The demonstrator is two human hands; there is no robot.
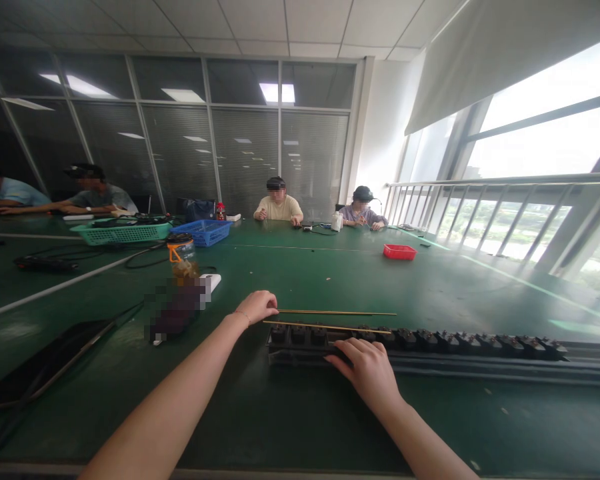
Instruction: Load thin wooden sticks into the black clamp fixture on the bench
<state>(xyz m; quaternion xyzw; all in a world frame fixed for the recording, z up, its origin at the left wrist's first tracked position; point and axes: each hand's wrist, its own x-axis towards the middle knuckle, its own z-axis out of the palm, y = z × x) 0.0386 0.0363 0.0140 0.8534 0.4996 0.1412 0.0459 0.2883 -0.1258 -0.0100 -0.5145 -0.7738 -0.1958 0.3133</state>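
Note:
My left hand (261,307) is closed in a pinch at the left end of two thin yellowish rods (337,313), which lie nearly parallel above the table. Another thin rod (310,326) rests along the top of a row of small black blocks (447,342). Those blocks sit in a long dark rail (430,363) running off to the right. Over the rail's left part, my right hand (367,367) is curled down with thumb and fingers on its near side and top. Whatever lies under those fingertips is hidden.
A purple pouch (180,310) and a jar with an orange handle (183,257) stand left of my arm. Farther back are a green basket (123,231), a blue basket (203,233) and a red tray (399,252). A dark tablet (45,360) lies at left. Several people sit around the table.

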